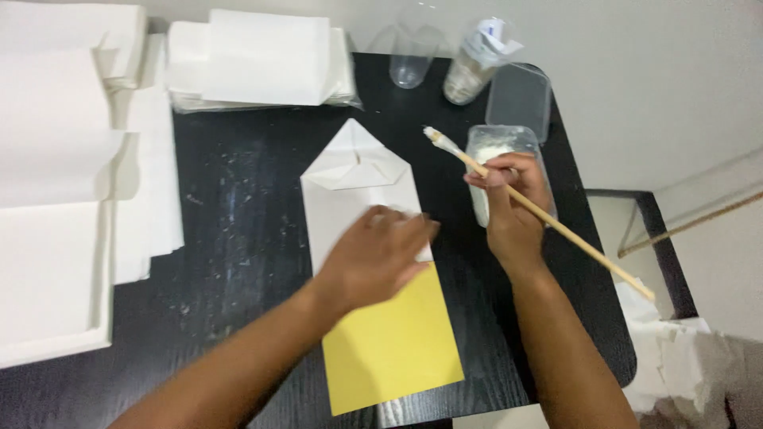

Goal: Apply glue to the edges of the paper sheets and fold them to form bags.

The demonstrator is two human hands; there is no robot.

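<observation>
**Paper bag part-folded, glue brush loaded**

The white paper bag (358, 187) lay on the black desk (238, 238), its top flaps already folded to a point, a yellow sheet (393, 345) under its lower end. Left hand (373, 254) pressed flat on the bag, fingers spread, gripping nothing. Right hand (513, 199) fingers closed round a wooden brush (540, 214), bristles white with paste, above the open glue tub (497, 151). Judged: folding done, gluing of the flaps not yet done

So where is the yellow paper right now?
In the head view, the yellow paper lies on the black table near its front edge, partly tucked under the white folded paper, just below the left hand.
</observation>
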